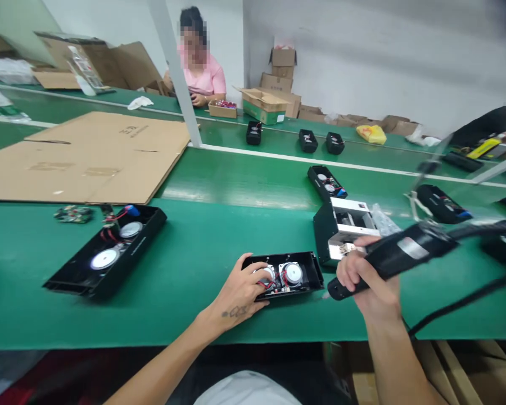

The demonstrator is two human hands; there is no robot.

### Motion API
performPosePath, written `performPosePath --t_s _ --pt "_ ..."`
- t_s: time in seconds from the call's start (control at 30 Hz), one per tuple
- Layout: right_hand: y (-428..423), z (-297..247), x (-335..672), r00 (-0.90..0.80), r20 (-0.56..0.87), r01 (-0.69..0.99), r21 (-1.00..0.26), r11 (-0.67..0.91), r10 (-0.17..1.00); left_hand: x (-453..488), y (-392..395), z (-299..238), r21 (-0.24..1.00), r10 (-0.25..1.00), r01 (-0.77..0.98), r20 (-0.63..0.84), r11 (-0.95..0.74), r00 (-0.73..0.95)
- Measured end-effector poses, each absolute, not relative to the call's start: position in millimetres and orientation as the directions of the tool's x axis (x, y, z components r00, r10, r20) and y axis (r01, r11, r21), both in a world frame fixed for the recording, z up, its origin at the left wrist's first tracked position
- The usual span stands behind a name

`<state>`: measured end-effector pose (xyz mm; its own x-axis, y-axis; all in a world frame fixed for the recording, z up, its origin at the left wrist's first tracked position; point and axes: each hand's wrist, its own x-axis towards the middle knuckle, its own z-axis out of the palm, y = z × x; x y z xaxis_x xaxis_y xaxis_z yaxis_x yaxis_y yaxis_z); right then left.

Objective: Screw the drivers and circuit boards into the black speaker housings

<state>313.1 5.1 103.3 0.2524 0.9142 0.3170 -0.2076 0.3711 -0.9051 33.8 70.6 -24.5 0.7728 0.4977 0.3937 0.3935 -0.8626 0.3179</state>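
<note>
My left hand [247, 287] grips the left end of a black speaker housing [307, 270], its fingers reaching over the rim. Two round silver speaker drivers and red wires lie inside; my fingers partly cover the left driver. In my right hand [365, 275] is a black electric screwdriver [405, 250], its fingers wrapped round the body. The screwdriver's tip points down and left, just right of the housing and apart from it. Behind the right hand stands a black and silver screw feeder [348, 222]. A larger open speaker housing [109, 253] with two drivers rests at the left.
A green circuit board [73, 214] lies behind the left housing. A flat cardboard sheet [88, 152] covers the table's far left. Several black housings sit further back, among them one with two drivers [326, 183]. A person in pink [206, 79] sits opposite. A black cable [455, 306] runs at right.
</note>
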Motion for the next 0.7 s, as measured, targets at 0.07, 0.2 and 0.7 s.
performPosePath --t_s 0.07,0.2,0.7 --pt "2 107 284 0.231 0.368 -0.271 -0.865 0.423 0.901 33 70 -25 0.305 0.499 0.405 0.37 -0.862 0.783" --pt "7 103 236 0.167 0.444 -0.332 -0.815 0.474 0.88 33 68 -24 0.292 0.5 0.415 0.349 -0.862 0.793" --pt "27 73 201 0.089 0.412 -0.237 -0.876 0.421 0.907 34 66 -23 0.34 0.52 0.409 0.364 -0.847 0.773"
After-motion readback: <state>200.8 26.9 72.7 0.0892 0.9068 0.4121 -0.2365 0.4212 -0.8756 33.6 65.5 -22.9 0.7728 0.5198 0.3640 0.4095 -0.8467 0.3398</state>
